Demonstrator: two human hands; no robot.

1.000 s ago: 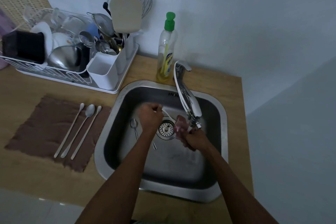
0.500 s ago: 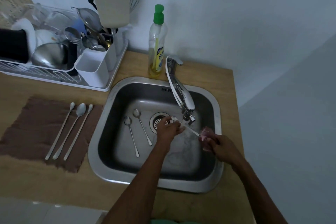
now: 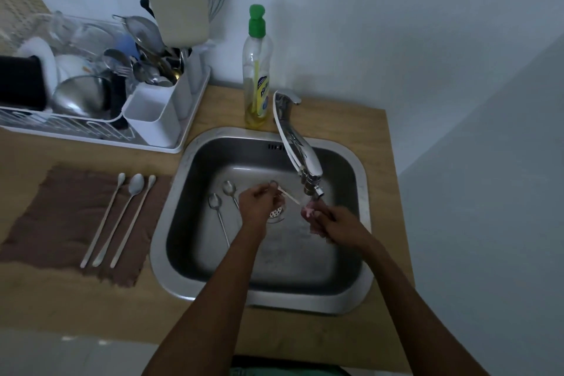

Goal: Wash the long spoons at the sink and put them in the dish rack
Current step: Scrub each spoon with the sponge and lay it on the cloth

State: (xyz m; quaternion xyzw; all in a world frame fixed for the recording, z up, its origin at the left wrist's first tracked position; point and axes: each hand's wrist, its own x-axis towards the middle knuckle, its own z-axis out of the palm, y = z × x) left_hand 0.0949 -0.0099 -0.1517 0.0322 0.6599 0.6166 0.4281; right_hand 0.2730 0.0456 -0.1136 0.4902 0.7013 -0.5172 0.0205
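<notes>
Over the sink, both hands were busy under the tap: the left hand had its fingers pinched around the bowl end of one long spoon, while the right hand had its fingers closed on a small pink scrubber pressed against the spoon's handle just below the spout (whether water was running could not be told in the dim light). Two more spoons lay on the sink floor, a nearer one and a second partly hidden behind the left hand, both just beside the drain. On the bench to the left, three long spoons rested side by side on a brown cloth, well apart from the sink. The dish rack stood behind them, its white cutlery holder crowded behind with other utensils, and a bottle of dish soap stood by the tap's base. Judging by this, the job was in its early or middle part: one spoon was being scrubbed, two waited in the sink, three sat on the cloth, and none was clearly racked yet.
</notes>
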